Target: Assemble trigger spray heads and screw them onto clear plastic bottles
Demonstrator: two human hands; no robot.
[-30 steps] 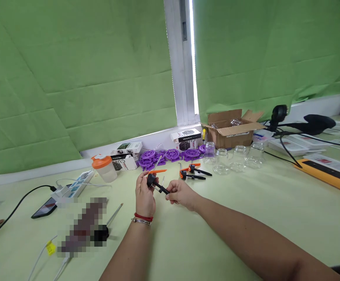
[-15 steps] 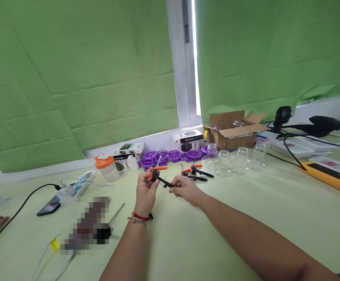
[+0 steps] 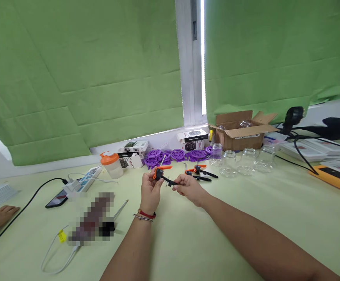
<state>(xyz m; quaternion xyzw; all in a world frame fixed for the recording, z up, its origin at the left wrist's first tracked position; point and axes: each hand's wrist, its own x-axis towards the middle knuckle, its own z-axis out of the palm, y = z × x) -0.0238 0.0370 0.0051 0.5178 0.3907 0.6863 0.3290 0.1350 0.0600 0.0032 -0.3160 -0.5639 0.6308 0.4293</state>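
Head view: black-orange part (image 3: pixel 159 174) held over tabletop (image 3: pixel 175 242), between both hands. Left hand (image 3: pixel 150 193) grips its thick end, fingers wrapped; right hand (image 3: pixel 191 190) pinches the thin arm's far end. Similar parts (image 3: pixel 206 173) lie just behind the right hand, purple frames (image 3: pixel 178 155) beyond, glass jars (image 3: pixel 247 163) to the right, orange-lidded bottle (image 3: pixel 113 168) left.

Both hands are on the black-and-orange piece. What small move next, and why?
I'd probably steady the black-and-orange piece with the left hand and gently work its black arm with the right hand: the left holds the thicker end, while the right pinches the arm's far end.
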